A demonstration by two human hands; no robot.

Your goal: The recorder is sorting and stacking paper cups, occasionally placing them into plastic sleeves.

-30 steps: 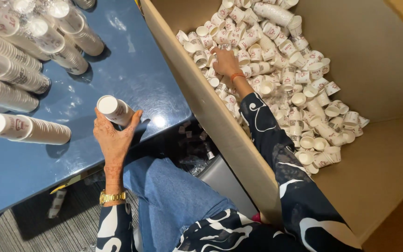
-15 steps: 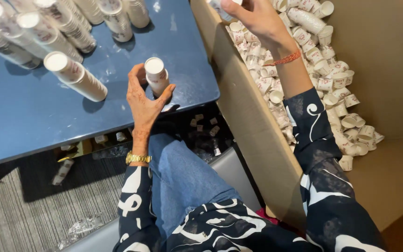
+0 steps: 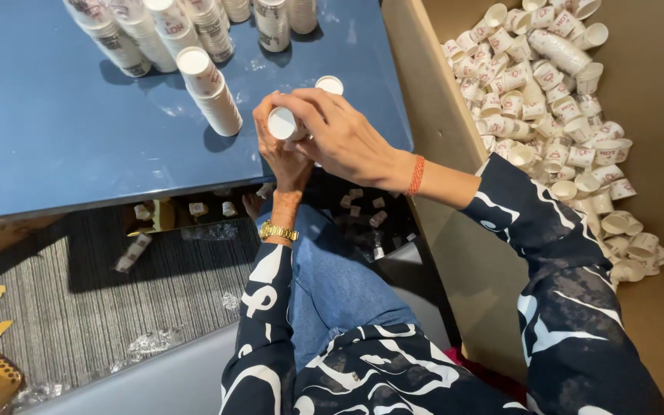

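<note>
Paper cups are what we handle: our two hands meet over the near edge of the blue table [image 3: 55, 146]. Our left hand [image 3: 286, 157] comes up from below, fingers curled around a short stack [image 3: 282, 123] of white cups, its round end facing us. Our right hand [image 3: 340, 138] reaches across from the box side, fingers closed on the same stack from above and from the right. We cannot tell whether a fresh cup sits under those fingers, since they hide the far end.

Just behind the hands one single cup [image 3: 329, 84] stands on the table. Left of it a taller stack [image 3: 209, 92] leans slightly, and more stacks [image 3: 186, 27] crowd the far edge. To our right the big cardboard box [image 3: 432, 115] holds a loose heap of cups [image 3: 555, 115], well apart from the hands.

To nest cups well, in our judgement, we should keep the stack steady in the left hand and line the rims up squarely before pressing. A light, even push should suit best, because thin paper walls may crease if squeezed or driven in crooked. We would also keep the stack over the table, not past its edge: a dropped cup would land on the striped carpet [image 3: 117, 307] among the litter there.
</note>
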